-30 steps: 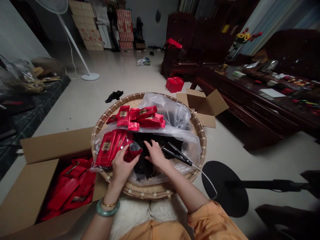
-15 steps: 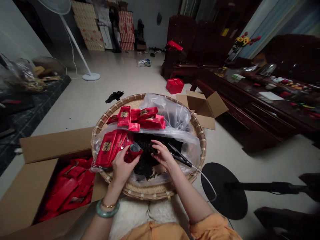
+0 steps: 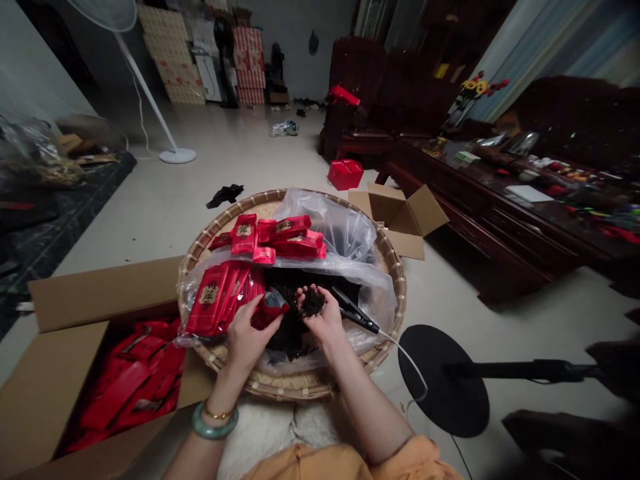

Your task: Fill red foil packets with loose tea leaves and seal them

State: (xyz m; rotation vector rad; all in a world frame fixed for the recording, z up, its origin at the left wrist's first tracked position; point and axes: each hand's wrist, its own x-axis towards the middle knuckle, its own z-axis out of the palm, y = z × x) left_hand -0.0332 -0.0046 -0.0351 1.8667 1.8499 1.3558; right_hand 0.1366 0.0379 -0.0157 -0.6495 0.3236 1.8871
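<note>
Dark loose tea leaves (image 3: 313,302) sit in the half-curled right hand (image 3: 323,320); at its nine o'clock, just beside it, the left hand (image 3: 246,343) grips a small red foil packet (image 3: 267,315), silver-lined opening toward the leaves.

A white floor fan (image 3: 145,93) and apparently a wooden sofa (image 3: 357,73).

clump of dark tea leaves (image 3: 313,302)
</note>
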